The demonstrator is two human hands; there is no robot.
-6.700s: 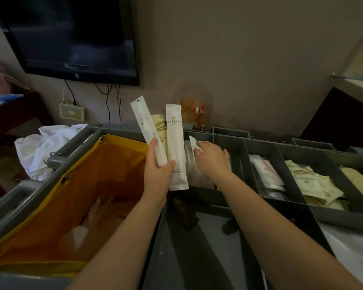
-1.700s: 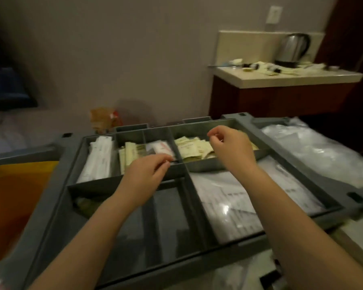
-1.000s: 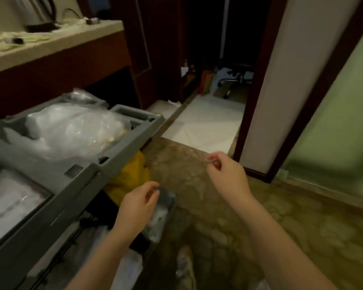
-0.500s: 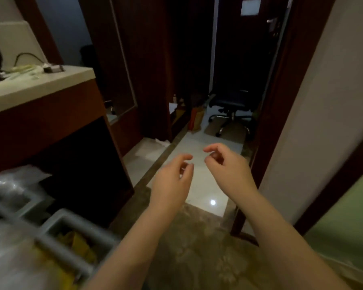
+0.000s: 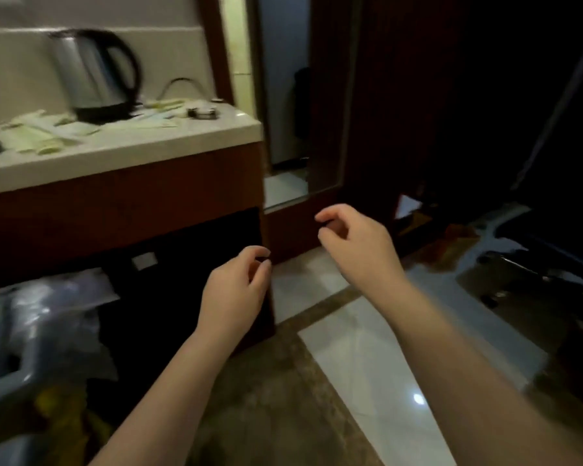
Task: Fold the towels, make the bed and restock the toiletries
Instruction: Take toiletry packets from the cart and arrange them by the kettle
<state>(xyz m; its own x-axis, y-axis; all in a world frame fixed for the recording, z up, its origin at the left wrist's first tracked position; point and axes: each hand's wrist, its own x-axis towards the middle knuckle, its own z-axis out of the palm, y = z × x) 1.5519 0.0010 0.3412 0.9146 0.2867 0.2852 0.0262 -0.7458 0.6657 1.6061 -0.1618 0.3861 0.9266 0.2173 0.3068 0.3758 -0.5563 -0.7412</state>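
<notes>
While both forearms reach forward over the floor in the head view, the left hand (image 5: 233, 292) and right hand (image 5: 357, 245) are loosely curled, holding nothing visible. Toiletry packets (image 5: 39, 137) lie on the counter (image 5: 182, 137) beside the kettle (image 5: 91, 72); the cart (image 5: 7, 351) is at lower left.

light: dim, warm, indoor | glare: small white spot on the floor tile (image 5: 384, 364) | shadow: right side almost black | blur: kettle (image 5: 91, 72) and cart (image 5: 4, 334) smeared, left hand (image 5: 233, 294) and right hand (image 5: 357, 243) a little sharper | edges: upright lines lean
</notes>
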